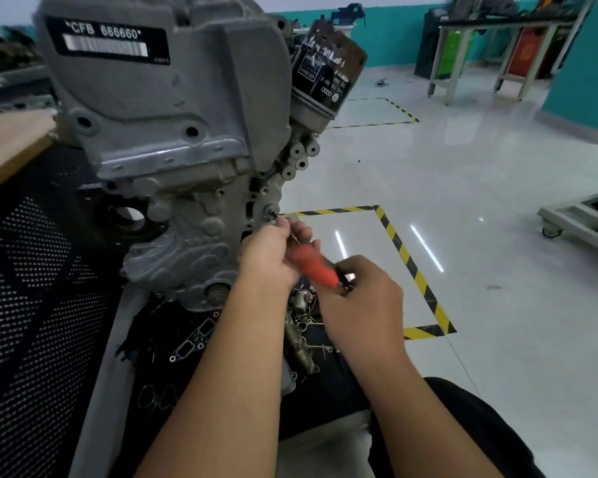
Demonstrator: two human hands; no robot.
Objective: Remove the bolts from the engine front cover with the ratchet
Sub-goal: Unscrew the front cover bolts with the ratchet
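Both forearms come up from the bottom edge, bare, angled up and slightly toward each other. Left hand [271, 255] sits higher, back toward the camera, fingers curled with the fingertips pinched together at the top. Right hand [361, 298] is just below and beside it, fingers wrapped in a grip, knuckles up.

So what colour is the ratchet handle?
Orange-red, the ratchet handle shows best in the head view.

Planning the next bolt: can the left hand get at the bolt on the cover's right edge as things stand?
Probably yes. The left hand is already at the bolt, its fingertips by the ratchet tip, nothing between them. The right hand holds the handle end.
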